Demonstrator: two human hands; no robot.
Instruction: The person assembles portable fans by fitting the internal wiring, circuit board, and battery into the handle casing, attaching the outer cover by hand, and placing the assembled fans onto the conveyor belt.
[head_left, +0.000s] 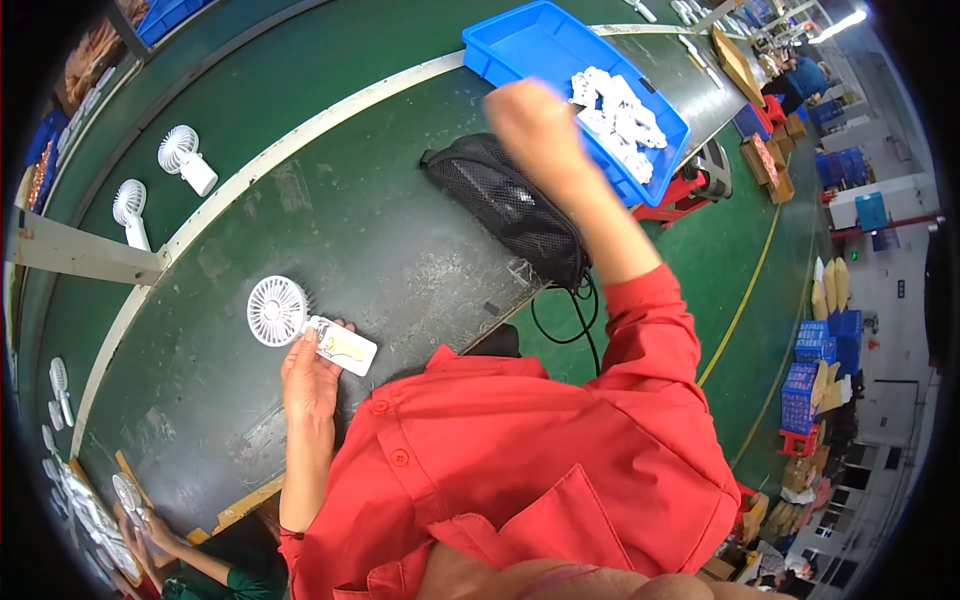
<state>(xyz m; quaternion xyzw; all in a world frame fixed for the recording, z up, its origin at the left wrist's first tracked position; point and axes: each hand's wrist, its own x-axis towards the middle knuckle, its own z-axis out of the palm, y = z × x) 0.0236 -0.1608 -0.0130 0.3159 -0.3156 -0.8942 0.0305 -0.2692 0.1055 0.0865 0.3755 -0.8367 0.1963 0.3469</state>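
My left hand is closed on a small white handheld fan at the front of the dark table. The fan's round grille points to the far left. Its handle lies toward me, with a yellowish part and some dark detail on its face. My right hand is raised at the near edge of a blue plastic bin. Motion smears it, and its fingers cannot be made out. White plastic parts lie heaped in the bin, just right of this hand. Below it rests a black mesh bag.
Two white fans lie on the green belt beyond the table's pale rail. A white post stands at the left. A co-worker's hands hold another fan at lower left. Black cables hang beside the bag.
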